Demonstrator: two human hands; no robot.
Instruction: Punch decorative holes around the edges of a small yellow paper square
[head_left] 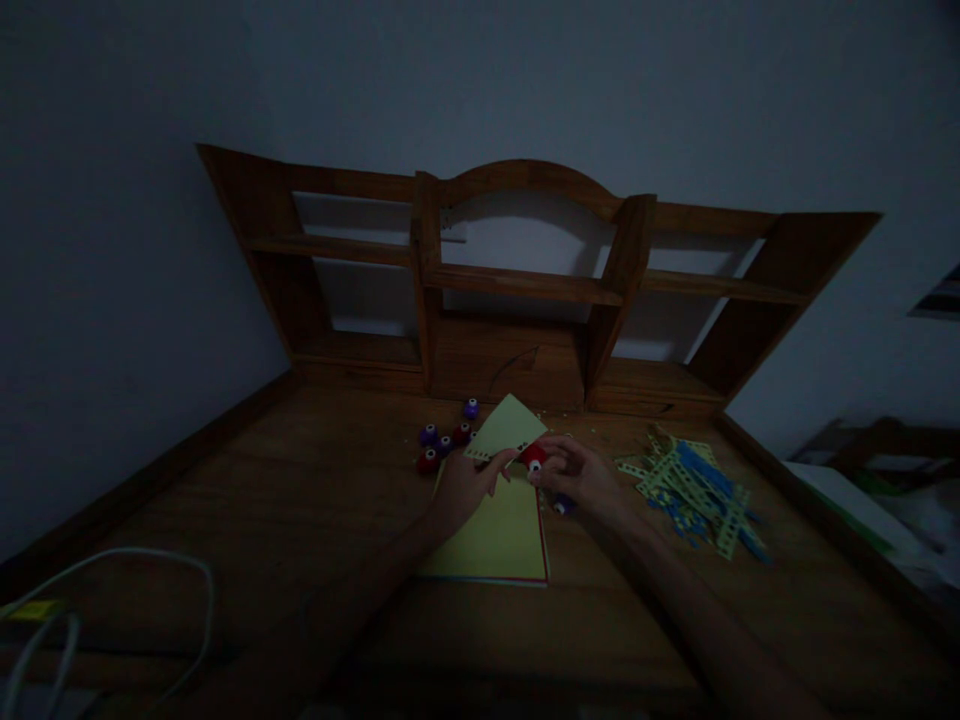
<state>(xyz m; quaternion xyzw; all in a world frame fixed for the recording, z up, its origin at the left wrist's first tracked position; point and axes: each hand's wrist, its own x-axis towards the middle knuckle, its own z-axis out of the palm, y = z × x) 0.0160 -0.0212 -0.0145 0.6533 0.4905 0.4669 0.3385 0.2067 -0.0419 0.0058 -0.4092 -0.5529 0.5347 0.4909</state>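
1. Red, round, with a pale centre: that's the wheel-like piece [533, 460] pinched in the fingers of the right hand [576, 478], right by the near corner of a yellow panel [507, 424].
2. Left hand [463, 490] has its thumb and fingers gripping that panel's near edge, where the row of holes is. It's tilted up off the stuff below.
3. Are the two joined? Can't tell, fingers are in the way and it's pretty dark.
4. Underneath there's a flat yellow sheet [495, 545] with red showing along its edge. Purple piece [564, 505] just below the right hand.
5. Farther left, a loose bunch of red and purple round pieces [428, 434]. Over right, a jumbled heap of holey strips and blue bits [679, 490].
6. Progress, my guess: early days. Nothing's clearly assembled, most parts lie loose.
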